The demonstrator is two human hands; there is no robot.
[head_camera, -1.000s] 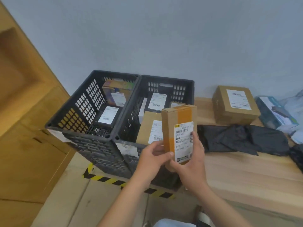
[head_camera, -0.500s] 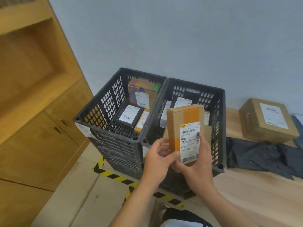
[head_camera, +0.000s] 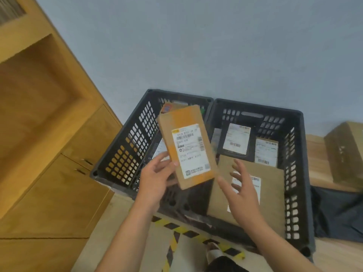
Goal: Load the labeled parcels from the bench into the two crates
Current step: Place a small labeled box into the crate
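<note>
**Brown cardboard parcel held over the crates**

Head view: the left hand (head_camera: 157, 179) grips the lower edge of a labeled cardboard parcel (head_camera: 186, 146), tilted above the divide between the left crate (head_camera: 125, 146) and right crate (head_camera: 294, 146). The right hand (head_camera: 241, 191) hovers beside it, fingers spread, holding nothing, over a flat box (head_camera: 271, 193) lying in the right crate.

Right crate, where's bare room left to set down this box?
Right crate: crowded, labeled parcels cover the back, a flat carton the front. Bare floor shows only along its front-left wall, below the held box in the left hand.
</note>
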